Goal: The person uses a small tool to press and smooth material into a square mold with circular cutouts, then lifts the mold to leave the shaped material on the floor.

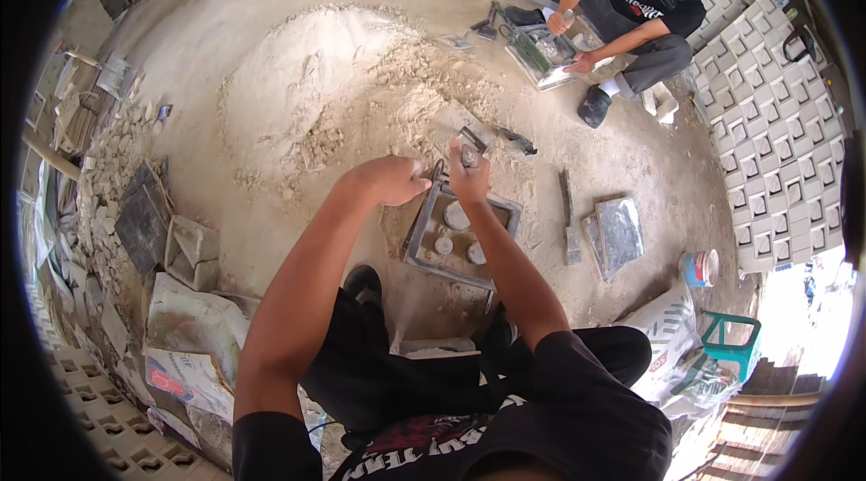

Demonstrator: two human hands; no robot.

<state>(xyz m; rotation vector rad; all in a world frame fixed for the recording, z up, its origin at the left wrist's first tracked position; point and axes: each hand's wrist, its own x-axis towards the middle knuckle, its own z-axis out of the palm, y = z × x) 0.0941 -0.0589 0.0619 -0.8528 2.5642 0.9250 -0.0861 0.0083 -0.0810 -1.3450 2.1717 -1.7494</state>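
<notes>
A rectangular metal mould (418, 235) lies on the ground between my feet, with round pieces (457, 216) of different sizes standing inside it. My right hand (469, 182) is closed round the handle of a trowel (473, 139) above the mould's far edge. The trowel's blade points away from me, over loose powder, and looks blurred. My left hand (390, 181) is beside the mould's far left corner, fingers curled in; what they hold, if anything, is hidden. A bent metal loop (438, 171) rises at that corner, close to the left fingertips.
A pale powder heap (307, 75) spreads beyond the mould. Flat dark plates (617, 230) and a narrow bar (569, 215) lie to its right. At the far right a co-worker (631, 12) bends over another mould (541, 62). Stacked blocks (776, 129) line the right side.
</notes>
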